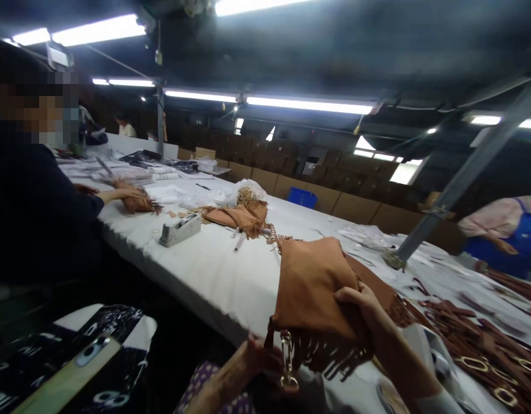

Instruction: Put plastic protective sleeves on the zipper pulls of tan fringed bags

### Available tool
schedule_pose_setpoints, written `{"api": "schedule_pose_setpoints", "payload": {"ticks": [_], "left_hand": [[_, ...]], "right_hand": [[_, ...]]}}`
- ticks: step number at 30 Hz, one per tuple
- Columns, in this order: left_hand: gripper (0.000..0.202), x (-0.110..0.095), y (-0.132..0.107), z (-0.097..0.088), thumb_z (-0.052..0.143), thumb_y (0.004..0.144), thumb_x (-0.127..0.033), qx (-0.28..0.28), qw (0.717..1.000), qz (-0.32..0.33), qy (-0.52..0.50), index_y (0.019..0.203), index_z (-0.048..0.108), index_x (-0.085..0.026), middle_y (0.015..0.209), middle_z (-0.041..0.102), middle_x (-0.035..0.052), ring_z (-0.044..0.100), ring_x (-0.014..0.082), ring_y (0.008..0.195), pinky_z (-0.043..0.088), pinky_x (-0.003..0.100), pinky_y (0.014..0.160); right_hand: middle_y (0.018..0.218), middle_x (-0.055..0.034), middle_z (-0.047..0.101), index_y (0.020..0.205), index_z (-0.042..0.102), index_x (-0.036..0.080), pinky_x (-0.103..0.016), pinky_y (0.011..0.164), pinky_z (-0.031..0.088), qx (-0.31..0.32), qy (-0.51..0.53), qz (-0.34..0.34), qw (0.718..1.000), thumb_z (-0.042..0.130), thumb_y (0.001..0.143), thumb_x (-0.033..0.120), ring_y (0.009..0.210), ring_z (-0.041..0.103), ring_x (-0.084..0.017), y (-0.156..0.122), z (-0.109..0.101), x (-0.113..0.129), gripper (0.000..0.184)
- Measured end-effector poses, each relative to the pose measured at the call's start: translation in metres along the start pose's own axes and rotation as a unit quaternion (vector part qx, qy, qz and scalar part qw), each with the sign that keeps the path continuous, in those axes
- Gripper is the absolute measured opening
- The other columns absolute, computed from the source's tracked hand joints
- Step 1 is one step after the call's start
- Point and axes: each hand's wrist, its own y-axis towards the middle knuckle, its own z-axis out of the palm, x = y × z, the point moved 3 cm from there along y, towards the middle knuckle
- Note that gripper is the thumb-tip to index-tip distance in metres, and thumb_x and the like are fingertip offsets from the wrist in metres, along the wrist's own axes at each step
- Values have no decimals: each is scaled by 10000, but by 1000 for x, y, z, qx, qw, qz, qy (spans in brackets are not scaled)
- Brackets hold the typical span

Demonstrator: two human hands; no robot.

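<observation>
My right hand (363,307) grips the lower edge of a tan suede fringed bag (310,282) that lies at the near edge of the white table (213,270). My left hand (259,359) is closed below it, at the bag's metal clasp (286,359) and dark strap, with fringe hanging beside it. The left hand's fingers are partly blurred.
A person in dark clothes sits at left, a hand on a fringed piece (138,202). A tape dispenser (180,229) and more tan bags (241,217) lie mid-table. Brown straps with gold buckles (485,345) pile at right. A person in a blue apron (507,236) stands far right. A phone (67,376) rests on a lap.
</observation>
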Motion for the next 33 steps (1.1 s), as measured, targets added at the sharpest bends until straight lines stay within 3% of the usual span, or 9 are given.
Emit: {"api": "schedule_pose_setpoints", "payload": {"ticks": [3, 7, 9, 12, 14, 16, 23, 29, 33], "left_hand": [[823, -4, -22, 0, 519, 617, -822, 25, 997, 66, 8, 977, 689, -102, 889, 685, 144, 643, 271, 818, 468, 399, 809], [847, -1, -39, -16, 653, 577, -752, -41, 996, 62, -51, 1181, 578, -163, 936, 671, 125, 649, 239, 781, 481, 346, 735], [851, 9, -40, -23, 656, 592, -740, -88, 992, 48, -78, 1243, 504, -213, 936, 660, 92, 618, 158, 612, 472, 279, 591], [758, 36, -35, -39, 577, 677, -740, -197, 978, -14, -66, 1232, 456, -239, 724, 610, -13, 343, 24, 346, 247, 171, 364], [719, 58, -32, -52, 528, 704, -750, -260, 962, -81, -30, 1197, 450, -232, 573, 538, -71, 207, 12, 300, 107, 168, 342], [720, 75, -30, -61, 501, 695, -773, -286, 948, -137, 12, 1158, 461, -223, 468, 471, -103, 192, 26, 275, 68, 177, 344], [559, 79, -32, -56, 593, 698, -682, -207, 962, -163, 69, 932, 574, -175, 421, 383, -124, 174, 22, 275, 77, 195, 331], [343, 84, -33, -39, 669, 705, -420, -179, 970, -166, -24, 884, 498, -183, 684, 649, 2, 499, 77, 450, 354, 194, 452], [369, 84, -36, -32, 661, 693, -339, -160, 972, -168, -39, 988, 519, -170, 708, 676, 18, 534, 87, 493, 370, 194, 499]], "right_hand": [[695, -31, 678, 839, 616, 164, -284, 537, 487, 37, 3, 1, 999, 672, 474, 207, 598, 620, -210, 9, 23, -10, 371], [678, -44, 689, 799, 630, 148, -297, 544, 485, 87, -1, 18, 996, 673, 479, 212, 580, 623, -217, 27, 45, -31, 330], [691, -45, 697, 800, 637, 148, -298, 558, 488, 98, -17, 17, 995, 674, 494, 216, 597, 631, -220, 41, 49, -50, 315], [690, -35, 703, 784, 654, 159, -290, 586, 491, 63, -105, 1, 992, 675, 511, 203, 630, 639, -216, 66, 45, -91, 277], [617, -14, 681, 690, 652, 171, -286, 592, 484, 18, -177, -2, 984, 678, 496, 164, 623, 630, -213, 78, 36, -122, 196], [555, 5, 648, 610, 633, 184, -292, 602, 481, -13, -213, 5, 977, 675, 488, 138, 620, 624, -217, 85, 26, -148, 137], [807, -24, 705, 774, 675, 195, -316, 827, 460, -48, -291, -36, 955, 711, 567, 184, 871, 635, -248, 95, 18, -182, 210], [980, -105, 675, 1024, 620, 169, -341, 887, 426, -66, -356, -59, 930, 663, 743, 215, 988, 605, -260, 92, 34, -177, 289], [1102, -163, 622, 1242, 526, 179, -392, 928, 402, -94, -433, -94, 892, 650, 790, 275, 1086, 553, -313, 67, 25, -160, 479]]}}
